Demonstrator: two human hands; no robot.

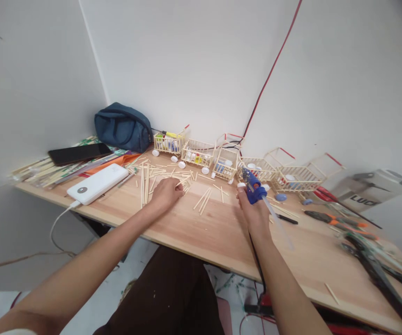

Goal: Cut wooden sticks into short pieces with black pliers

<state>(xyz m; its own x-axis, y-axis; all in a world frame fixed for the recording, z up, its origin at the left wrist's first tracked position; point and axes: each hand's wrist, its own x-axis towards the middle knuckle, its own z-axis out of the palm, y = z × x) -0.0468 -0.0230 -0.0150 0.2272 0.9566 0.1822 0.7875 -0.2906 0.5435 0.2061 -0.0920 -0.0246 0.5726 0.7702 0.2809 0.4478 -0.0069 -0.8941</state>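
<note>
My right hand (254, 211) is wrapped round a blue hot glue gun (253, 186), its nozzle pointing away from me and a clear glue stick trailing out of its back. At the pile of short wooden sticks (176, 174), my left hand (167, 195) has its fingers pinched on a thin wooden stick, mostly hidden by the fingers. Between the hands lie several loose sticks (205, 201) on the wooden table (201, 232). Longer sticks (145, 184) lie left of my left hand. Small stick-built carts (227, 163) with bottle-cap wheels and red handles line the wall.
A white power bank (98, 184) with a cable, a black phone (80, 153) and a blue pouch (123, 127) are on the left. Pliers (338, 222), a black-handled tool (375, 265) and a grey bag (371, 190) occupy the right. The glue gun's cord hangs over the front edge.
</note>
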